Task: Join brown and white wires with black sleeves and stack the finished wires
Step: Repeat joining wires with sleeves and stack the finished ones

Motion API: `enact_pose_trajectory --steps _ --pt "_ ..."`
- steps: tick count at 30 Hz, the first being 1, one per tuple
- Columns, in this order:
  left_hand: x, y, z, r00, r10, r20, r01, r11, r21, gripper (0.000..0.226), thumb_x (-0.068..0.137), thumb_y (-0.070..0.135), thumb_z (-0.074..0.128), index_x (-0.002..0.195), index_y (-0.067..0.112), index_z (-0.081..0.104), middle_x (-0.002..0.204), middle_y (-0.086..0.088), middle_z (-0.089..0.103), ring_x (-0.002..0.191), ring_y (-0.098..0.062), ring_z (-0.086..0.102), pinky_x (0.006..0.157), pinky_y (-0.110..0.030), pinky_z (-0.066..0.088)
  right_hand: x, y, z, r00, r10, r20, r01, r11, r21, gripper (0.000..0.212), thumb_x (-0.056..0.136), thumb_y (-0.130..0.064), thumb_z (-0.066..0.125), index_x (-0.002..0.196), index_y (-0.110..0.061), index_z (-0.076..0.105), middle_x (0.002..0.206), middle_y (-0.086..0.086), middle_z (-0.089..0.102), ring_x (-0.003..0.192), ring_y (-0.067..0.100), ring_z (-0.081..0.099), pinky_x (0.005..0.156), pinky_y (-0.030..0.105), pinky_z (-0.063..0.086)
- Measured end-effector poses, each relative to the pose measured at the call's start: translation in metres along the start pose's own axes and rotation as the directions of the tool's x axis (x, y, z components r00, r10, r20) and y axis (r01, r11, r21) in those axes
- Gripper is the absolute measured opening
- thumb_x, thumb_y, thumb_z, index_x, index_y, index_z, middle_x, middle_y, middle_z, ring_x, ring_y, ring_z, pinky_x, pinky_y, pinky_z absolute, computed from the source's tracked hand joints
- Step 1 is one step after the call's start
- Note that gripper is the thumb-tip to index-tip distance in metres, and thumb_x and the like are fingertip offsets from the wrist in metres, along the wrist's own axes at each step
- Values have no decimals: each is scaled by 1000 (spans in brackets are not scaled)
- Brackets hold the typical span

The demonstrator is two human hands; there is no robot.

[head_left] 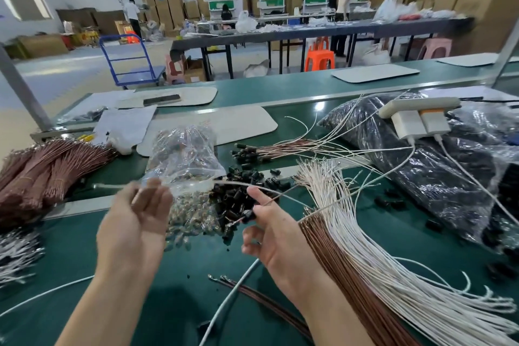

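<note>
**Head view, hands over the middle of the worktop (168, 275).** The right hand (271, 233) pinches a black sleeve (248, 216) between thumb and forefinger. A metal tip shows at the sleeve's lower end, and a pale wire (261, 189) arcs just above the fingers. The left hand (134, 222) is raised palm-up beside it and is blurred. A brownish streak lies across its fingers, but whether they grasp anything cannot be told.

Stock lies around the hands:
- White wires (365, 233) and brown wires (334, 267) fan toward the right near corner.
- Loose sleeves (241, 191) are heaped just beyond the hands, with a clear bag (185, 160) touching the heap.
- The finished wires (283, 147) are stacked toward the far edge, sleeved ends together.

**Likely faults, as judged.**
- The sleeve is held only by a fingertip pinch, so a tug on a trailing wire could slip it off the joint or leave it half seated.
- The pale wire runs toward the tips of the fanned white wires, where it could snag and drag neighbours out of order.
- A sweep of either hand could scatter the loose sleeves, which look apt to roll.
</note>
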State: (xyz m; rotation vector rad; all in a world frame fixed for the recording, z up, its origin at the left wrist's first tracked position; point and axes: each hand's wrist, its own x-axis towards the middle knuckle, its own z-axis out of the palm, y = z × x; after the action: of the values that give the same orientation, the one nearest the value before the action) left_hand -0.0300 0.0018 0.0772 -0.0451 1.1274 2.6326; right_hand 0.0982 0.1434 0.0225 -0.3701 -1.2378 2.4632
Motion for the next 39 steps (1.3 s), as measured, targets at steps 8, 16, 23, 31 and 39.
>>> enact_pose_trajectory --steps 8,16,23,31,39 --pt "8 -5 -62 991 -16 -134 28 996 87 20 106 23 45 89 24 56 61 8 59 48 -7 50 46 -17 46 -2 4 -2 998 50 39 -55 987 151 32 96 -22 58 126 -22 67 79 3 56 64 15 56 57 29 52" --pt "1 -17 -63 992 -123 -15 124 983 138 23 106 33 45 105 20 65 88 5 75 68 -9 60 64 -23 51 2 10 -1 998 51 -48 -44 990 130 14 82 -24 66 92 -18 75 81 6 63 61 16 59 51 27 50" --pt "-24 -49 -47 953 -247 178 169 915 366 32 81 31 68 102 9 74 90 -11 75 68 -16 69 56 -26 57 2 23 7 1000 30 6 -29 990 -135 29 100 -15 54 88 -26 78 79 1 67 64 13 62 52 26 49" --pt "-21 -50 -50 982 -106 155 35 915 402 34 82 33 66 105 8 69 92 -7 77 67 -11 69 54 -22 56 5 19 3 1000 -20 -14 19 998 -63 25 99 -9 56 108 -18 77 94 11 70 81 21 69 69 32 59" --pt "-15 -42 -54 993 28 112 -61 951 304 27 87 35 60 101 14 67 83 0 74 61 -10 64 55 -21 56 8 8 -5 992 -16 -128 41 979 201 23 98 4 48 108 -9 65 101 14 74 93 31 74 73 37 61"
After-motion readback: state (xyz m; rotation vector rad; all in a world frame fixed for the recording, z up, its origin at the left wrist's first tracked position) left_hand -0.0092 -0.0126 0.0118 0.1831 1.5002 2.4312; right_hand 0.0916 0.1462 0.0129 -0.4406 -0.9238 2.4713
